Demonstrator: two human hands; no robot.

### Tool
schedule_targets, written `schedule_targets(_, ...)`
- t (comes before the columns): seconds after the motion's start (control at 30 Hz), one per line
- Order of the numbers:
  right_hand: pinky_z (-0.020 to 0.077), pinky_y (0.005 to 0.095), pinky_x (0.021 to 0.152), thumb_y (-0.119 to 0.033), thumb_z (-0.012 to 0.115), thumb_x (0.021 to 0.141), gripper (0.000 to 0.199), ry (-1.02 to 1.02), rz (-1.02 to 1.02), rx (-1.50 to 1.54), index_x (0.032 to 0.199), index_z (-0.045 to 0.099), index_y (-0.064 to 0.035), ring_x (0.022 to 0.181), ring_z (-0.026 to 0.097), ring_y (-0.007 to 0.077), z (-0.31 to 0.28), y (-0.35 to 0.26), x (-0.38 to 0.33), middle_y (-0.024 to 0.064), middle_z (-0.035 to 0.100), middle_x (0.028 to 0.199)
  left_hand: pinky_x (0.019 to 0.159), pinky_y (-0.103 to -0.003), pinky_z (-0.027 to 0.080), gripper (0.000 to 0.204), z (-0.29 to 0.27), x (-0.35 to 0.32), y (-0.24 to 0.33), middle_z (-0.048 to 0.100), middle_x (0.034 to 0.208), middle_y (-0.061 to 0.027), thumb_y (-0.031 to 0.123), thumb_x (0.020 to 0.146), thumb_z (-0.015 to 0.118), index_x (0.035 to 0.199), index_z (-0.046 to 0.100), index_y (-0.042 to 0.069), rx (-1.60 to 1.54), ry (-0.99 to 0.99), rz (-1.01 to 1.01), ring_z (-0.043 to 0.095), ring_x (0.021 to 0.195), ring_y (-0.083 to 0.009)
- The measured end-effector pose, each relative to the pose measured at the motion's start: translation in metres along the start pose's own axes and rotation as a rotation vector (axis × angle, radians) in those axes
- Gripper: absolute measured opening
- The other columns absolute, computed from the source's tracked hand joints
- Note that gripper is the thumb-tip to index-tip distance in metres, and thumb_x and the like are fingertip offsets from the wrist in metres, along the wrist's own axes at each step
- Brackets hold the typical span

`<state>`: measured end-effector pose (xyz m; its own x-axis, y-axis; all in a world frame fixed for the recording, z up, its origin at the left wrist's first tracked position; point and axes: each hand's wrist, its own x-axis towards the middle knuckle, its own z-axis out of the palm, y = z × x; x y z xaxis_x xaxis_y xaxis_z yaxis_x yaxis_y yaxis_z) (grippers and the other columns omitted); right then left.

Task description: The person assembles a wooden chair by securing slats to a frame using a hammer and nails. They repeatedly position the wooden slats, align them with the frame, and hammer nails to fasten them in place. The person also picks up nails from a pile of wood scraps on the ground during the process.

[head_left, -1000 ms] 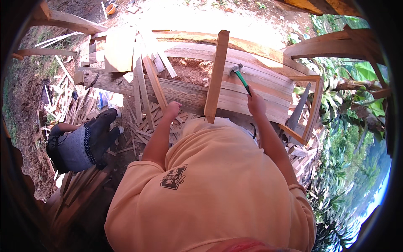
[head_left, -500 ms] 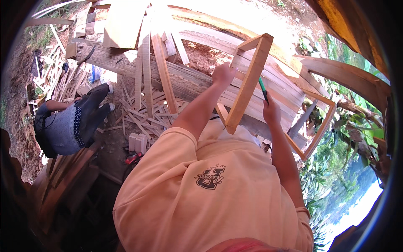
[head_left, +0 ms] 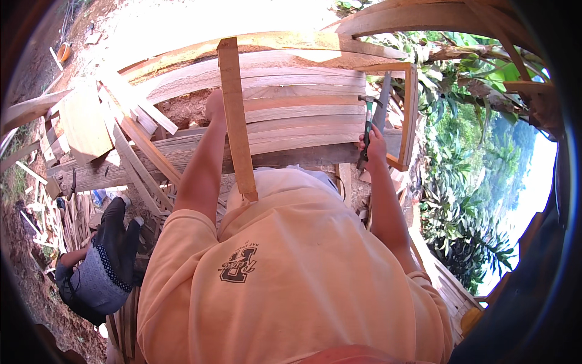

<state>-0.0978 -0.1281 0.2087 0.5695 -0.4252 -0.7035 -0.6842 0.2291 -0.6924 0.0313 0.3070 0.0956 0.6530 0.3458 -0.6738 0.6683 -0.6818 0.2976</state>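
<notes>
My left hand (head_left: 216, 107) is at a wooden frame (head_left: 238, 121), which stands up in front of me and shows nearly edge-on; its near end is close to my shirt. The frame hides most of the fingers, but the hand grips its far side. In my right hand (head_left: 375, 145) is a claw hammer (head_left: 368, 115) with a green and black handle, held head up above the right end of the plank bench. Beside the hammer lies a long grey saw-like blade (head_left: 383, 100). A second wooden frame (head_left: 411, 109) rests at the bench's right end.
Pale planks (head_left: 303, 127) form the bench before me. Boards and battens (head_left: 145, 142) lean across its left part. At the lower left a bent-over person (head_left: 100, 270) is beside a heap of wood offcuts (head_left: 66, 224). Leafy plants (head_left: 454, 200) grow on the right.
My view has turned to the right. The wooden frame, slanted before, now shows nearly edge-on, still at my left hand. My right hand with the hammer is farther right, and the hammer head now shows.
</notes>
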Motion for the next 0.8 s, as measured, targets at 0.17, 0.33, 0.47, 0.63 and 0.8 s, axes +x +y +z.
schedule_targets(0.17,0.0434,0.0258,0.051,-0.007,0.048,0.105,0.031,0.129,0.033,0.197,0.137,0.047,-0.0052,0.059,0.049,0.0101,-0.024,-0.009,0.061,0.0068,0.057,0.082,0.088,-0.048,0.056,0.055,0.006,-0.006,-0.012,0.074,0.111,-0.0156,0.055,0.081,0.079,0.113,0.075,0.011,-0.079,0.143,0.140,0.070,0.106,-0.0355)
schedule_targets(0.33,0.0466,0.0330,0.053,-0.014,0.057,0.101,0.020,0.395,-0.248,-0.607,0.117,0.064,-0.0045,0.061,0.058,0.0143,-0.025,-0.002,0.110,0.0078,0.062,0.077,0.089,-0.048,0.054,0.057,0.024,0.018,-0.027,0.074,0.109,-0.0157,0.056,0.079,0.081,0.115,0.074,0.012,-0.150,0.130,0.147,0.070,0.105,-0.0361)
schedule_targets(0.47,0.0439,0.0335,0.050,-0.018,0.061,0.099,0.020,0.417,-0.330,-0.902,0.089,0.071,-0.0032,0.057,0.059,0.0127,-0.029,0.033,0.136,0.0037,0.062,0.070,0.085,-0.049,0.055,0.054,0.028,0.017,-0.021,0.075,0.104,-0.0150,0.054,0.081,0.080,0.115,0.074,0.012,-0.119,0.141,0.116,0.071,0.101,-0.0370)
schedule_targets(0.63,0.0508,0.0428,0.072,-0.020,0.060,0.097,0.024,0.366,-0.212,-0.714,0.107,0.072,-0.0015,0.075,0.068,0.0256,-0.028,0.039,0.133,0.0133,0.070,0.082,0.083,-0.049,0.057,0.050,0.030,0.008,-0.016,0.075,0.102,-0.0146,0.052,0.082,0.079,0.112,0.074,0.012,-0.117,0.127,0.087,0.072,0.097,-0.0373)
schedule_targets(0.8,0.0394,0.0312,0.046,-0.017,0.057,0.102,0.016,0.191,-0.130,-0.553,0.095,0.065,-0.0048,0.052,0.052,0.0098,-0.022,0.024,0.098,-0.0007,0.053,0.066,0.078,-0.049,0.058,0.043,0.038,-0.009,-0.008,0.076,0.097,-0.0144,0.049,0.085,0.076,0.105,0.074,0.011,-0.058,0.243,0.063,0.074,0.092,-0.0365)
